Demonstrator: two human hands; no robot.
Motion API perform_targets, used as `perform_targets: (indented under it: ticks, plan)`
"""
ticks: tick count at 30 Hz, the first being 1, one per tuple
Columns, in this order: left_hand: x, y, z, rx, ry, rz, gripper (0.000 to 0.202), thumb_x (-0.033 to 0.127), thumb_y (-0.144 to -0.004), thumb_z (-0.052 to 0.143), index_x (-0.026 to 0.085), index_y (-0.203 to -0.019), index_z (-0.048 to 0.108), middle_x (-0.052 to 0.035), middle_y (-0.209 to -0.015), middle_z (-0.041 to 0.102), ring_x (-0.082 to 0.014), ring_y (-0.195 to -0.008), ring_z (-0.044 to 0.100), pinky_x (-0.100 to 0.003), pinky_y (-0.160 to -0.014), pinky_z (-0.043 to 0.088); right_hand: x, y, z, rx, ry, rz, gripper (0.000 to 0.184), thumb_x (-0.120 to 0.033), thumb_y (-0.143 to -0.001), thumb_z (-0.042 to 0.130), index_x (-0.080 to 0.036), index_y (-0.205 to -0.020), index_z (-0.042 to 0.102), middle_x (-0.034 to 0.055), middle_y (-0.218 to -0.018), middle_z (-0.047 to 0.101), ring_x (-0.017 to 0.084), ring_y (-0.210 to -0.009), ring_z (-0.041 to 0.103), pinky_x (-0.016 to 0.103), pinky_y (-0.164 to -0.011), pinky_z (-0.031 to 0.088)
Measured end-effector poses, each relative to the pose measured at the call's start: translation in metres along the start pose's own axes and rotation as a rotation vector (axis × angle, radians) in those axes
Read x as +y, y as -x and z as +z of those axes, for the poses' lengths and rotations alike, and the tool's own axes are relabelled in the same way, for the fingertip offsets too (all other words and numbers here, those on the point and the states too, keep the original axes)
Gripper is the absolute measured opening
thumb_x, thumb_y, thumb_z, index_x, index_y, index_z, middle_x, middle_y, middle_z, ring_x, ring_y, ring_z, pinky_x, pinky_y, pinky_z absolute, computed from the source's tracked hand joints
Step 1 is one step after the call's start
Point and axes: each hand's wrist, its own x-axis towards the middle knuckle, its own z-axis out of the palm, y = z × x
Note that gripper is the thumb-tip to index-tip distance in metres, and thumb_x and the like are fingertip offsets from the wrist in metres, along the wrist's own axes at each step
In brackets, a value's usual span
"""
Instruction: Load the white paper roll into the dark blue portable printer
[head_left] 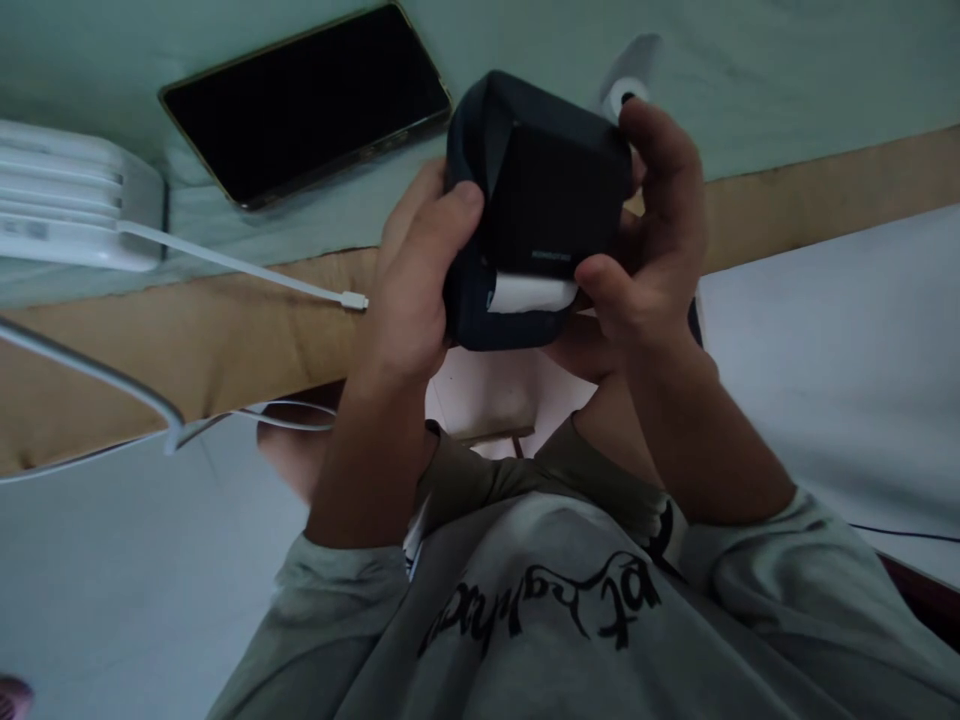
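A dark, boxy mini printer [559,190] with rounded corners is held up over the table's front edge. White paper [529,293] shows in a slot near its lower side. My left hand [416,270] wraps its left side, with the thumb pressed on the casing. On the right, my right hand [660,240] grips the casing, its thumb at the end of the paper and its index finger raised by the upper corner. The other right fingers are partly hidden behind the printer. A small white paper roll [628,95] lies on the table just beyond my right index finger.
A phone [307,105] with a dark screen lies on the green tablecloth [787,80]. At the left sits a white power bank [75,195], with a white cable [247,265] ending near my left wrist. Another cable [97,370] hangs over the table edge.
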Motion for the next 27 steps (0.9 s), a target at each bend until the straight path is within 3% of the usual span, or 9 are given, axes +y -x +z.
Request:
perform_targets:
  ticks: [3, 6, 11, 12, 14, 17, 20, 23, 27]
  plan:
    - [-0.003, -0.001, -0.001, 0.033, 0.028, 0.022, 0.018, 0.034, -0.082, 0.059, 0.016, -0.081, 0.061, -0.0021, -0.077, 0.049, -0.0096, -0.075, 0.046, -0.024, -0.065, 0.039, -0.012, -0.003, 0.000, 0.099, -0.044, -0.062, 0.058, -0.061, -0.069, 0.063, -0.033, -0.118, 0.047, -0.0022, -0.118, 0.053, -0.002, -0.059, 0.042, 0.016, -0.047, 0.038]
    - [-0.005, -0.001, -0.003, 0.045, 0.024, -0.019, 0.023, 0.040, -0.080, 0.062, 0.018, -0.077, 0.056, -0.0016, -0.071, 0.046, -0.0098, -0.068, 0.044, -0.024, -0.059, 0.035, -0.033, -0.010, 0.003, 0.154, -0.028, -0.090, 0.030, -0.050, -0.083, 0.051, -0.031, -0.107, 0.050, -0.0059, -0.109, 0.051, -0.008, -0.053, 0.042, 0.011, -0.042, 0.030]
    - [-0.007, -0.001, -0.006, 0.003, 0.045, -0.023, 0.022, 0.040, -0.081, 0.059, 0.019, -0.081, 0.060, -0.0030, -0.075, 0.048, -0.0108, -0.067, 0.044, -0.027, -0.057, 0.033, -0.048, -0.026, 0.003, 0.421, 0.217, -0.229, 0.019, -0.038, -0.090, 0.043, -0.020, -0.092, 0.044, -0.0032, -0.097, 0.046, -0.004, -0.068, 0.057, 0.010, -0.047, 0.038]
    - [-0.007, 0.000, -0.006, -0.002, 0.058, -0.014, 0.021, 0.039, -0.080, 0.060, 0.019, -0.081, 0.060, -0.0030, -0.074, 0.048, -0.0109, -0.068, 0.045, -0.027, -0.057, 0.034, -0.047, -0.028, 0.001, 0.401, 0.313, -0.258, 0.020, -0.038, -0.089, 0.045, -0.018, -0.090, 0.045, -0.0027, -0.094, 0.047, -0.003, -0.067, 0.056, 0.011, -0.048, 0.039]
    - [-0.006, 0.001, -0.005, -0.006, 0.064, -0.005, 0.020, 0.039, -0.080, 0.061, 0.019, -0.079, 0.059, -0.0023, -0.071, 0.048, -0.0105, -0.067, 0.045, -0.027, -0.057, 0.035, -0.047, -0.029, -0.004, 0.234, 0.527, -0.282, 0.021, -0.038, -0.086, 0.050, -0.017, -0.086, 0.052, -0.0027, -0.087, 0.053, -0.002, -0.064, 0.053, 0.015, -0.051, 0.039]
    - [-0.002, 0.004, -0.001, -0.012, 0.052, -0.025, 0.019, 0.037, -0.081, 0.060, 0.018, -0.078, 0.057, -0.0010, -0.069, 0.046, -0.0093, -0.065, 0.045, -0.025, -0.058, 0.037, -0.053, -0.030, -0.012, -0.005, 0.722, -0.302, 0.018, -0.038, -0.082, 0.054, -0.024, -0.084, 0.065, -0.0056, -0.081, 0.063, 0.002, -0.063, 0.052, 0.021, -0.056, 0.041]
    - [0.002, 0.005, 0.000, -0.012, 0.021, -0.042, 0.017, 0.034, -0.085, 0.054, 0.018, -0.081, 0.056, -0.0010, -0.072, 0.048, -0.0090, -0.069, 0.048, -0.023, -0.063, 0.039, -0.061, -0.036, -0.017, -0.195, 0.895, -0.186, 0.030, -0.048, -0.075, 0.059, -0.037, -0.103, 0.064, -0.0088, -0.086, 0.065, 0.006, -0.066, 0.054, 0.025, -0.065, 0.047]
    - [0.001, 0.004, -0.002, -0.031, 0.000, -0.029, 0.018, 0.034, -0.084, 0.057, 0.018, -0.079, 0.058, -0.0010, -0.072, 0.049, -0.0089, -0.071, 0.047, -0.023, -0.063, 0.038, -0.063, -0.047, -0.018, -0.396, 0.949, -0.021, 0.053, -0.054, -0.065, 0.067, -0.043, -0.116, 0.057, -0.0085, -0.087, 0.065, 0.007, -0.066, 0.050, 0.027, -0.072, 0.049]
    - [-0.001, 0.003, -0.004, -0.046, 0.021, 0.002, 0.020, 0.034, -0.083, 0.059, 0.017, -0.073, 0.057, -0.0005, -0.067, 0.046, -0.0076, -0.065, 0.043, -0.022, -0.057, 0.037, -0.069, -0.051, -0.021, -0.427, 0.835, 0.066, 0.052, -0.048, -0.057, 0.075, -0.041, -0.106, 0.062, -0.0072, -0.082, 0.063, 0.006, -0.063, 0.047, 0.028, -0.078, 0.051]
